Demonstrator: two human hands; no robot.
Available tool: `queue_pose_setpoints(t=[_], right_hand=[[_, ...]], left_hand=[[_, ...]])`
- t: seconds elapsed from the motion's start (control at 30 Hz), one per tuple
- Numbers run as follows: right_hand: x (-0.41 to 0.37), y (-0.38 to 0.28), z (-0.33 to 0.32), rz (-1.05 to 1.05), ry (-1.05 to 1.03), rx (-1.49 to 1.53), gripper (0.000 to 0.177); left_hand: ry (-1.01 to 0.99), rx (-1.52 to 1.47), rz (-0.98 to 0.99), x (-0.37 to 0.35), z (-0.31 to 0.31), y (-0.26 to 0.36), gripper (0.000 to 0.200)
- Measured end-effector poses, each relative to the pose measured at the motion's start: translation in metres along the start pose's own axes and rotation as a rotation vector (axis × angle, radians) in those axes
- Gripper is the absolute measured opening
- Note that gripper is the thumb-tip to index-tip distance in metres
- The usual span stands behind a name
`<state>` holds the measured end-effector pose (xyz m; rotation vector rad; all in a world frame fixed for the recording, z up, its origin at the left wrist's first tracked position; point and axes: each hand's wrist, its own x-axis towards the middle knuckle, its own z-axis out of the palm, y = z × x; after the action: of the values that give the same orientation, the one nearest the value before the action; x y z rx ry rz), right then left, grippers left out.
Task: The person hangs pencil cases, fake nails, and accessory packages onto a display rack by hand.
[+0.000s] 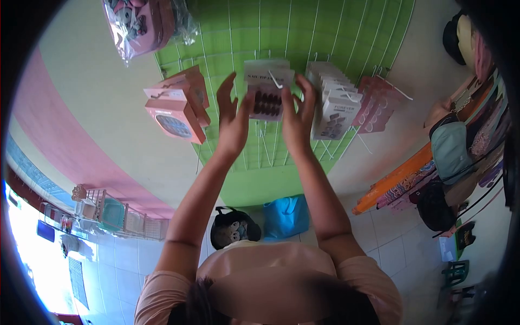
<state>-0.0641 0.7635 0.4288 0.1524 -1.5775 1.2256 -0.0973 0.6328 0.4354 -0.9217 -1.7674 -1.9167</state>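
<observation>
Left hand (234,122) and right hand (297,116) touch nail-filled pack (266,104).

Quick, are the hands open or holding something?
Left hand: open, thumb beside the nail pack; touching can't be told.
Right hand: open, at the pack's other side; touching can't be told.

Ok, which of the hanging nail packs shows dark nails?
The middle pack, between the left hand and right hand. Its dark nails sit in rows; the front pink box on the left shows pale bluish ones.
</observation>
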Motion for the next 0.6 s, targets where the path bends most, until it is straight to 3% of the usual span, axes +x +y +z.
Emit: queue_pose_setpoints(t=[0.07, 0.13, 0.23, 0.33, 0.47, 0.5, 0.6], right_hand=[[0.013, 0.007, 0.009, 0.101, 0.002, 0.054, 0.051], [0.023, 0.001, 0.009, 0.203, -0.137, 0.102, 0.063], [0.019, -0.007, 0.005, 0.253, -0.217, 0.280, 0.064], [0.008, -0.022, -0.005, 0.255, -0.269, 0.338, 0.066], [-0.007, -0.044, -0.020, 0.234, -0.336, 0.291, 0.068], [-0.010, -0.049, -0.022, 0.229, -0.352, 0.282, 0.068], [-0.020, -0.057, -0.029, 0.223, -0.383, 0.263, 0.070]], left_hand=[[-0.069, -0.020, -0.042, 0.012, 0.005, 0.006, 0.061], [-0.122, -0.067, -0.026, 0.023, 0.010, 0.006, 0.065], [-0.193, -0.144, -0.013, 0.019, 0.015, 0.008, 0.072], [-0.149, -0.190, -0.117, 0.004, 0.015, 0.032, 0.065], [-0.182, -0.368, -0.030, 0.000, 0.014, 0.027, 0.063], [-0.294, -0.333, -0.027, -0.004, 0.010, 0.040, 0.069], [-0.293, -0.339, -0.001, -0.015, 0.011, 0.038, 0.068]])
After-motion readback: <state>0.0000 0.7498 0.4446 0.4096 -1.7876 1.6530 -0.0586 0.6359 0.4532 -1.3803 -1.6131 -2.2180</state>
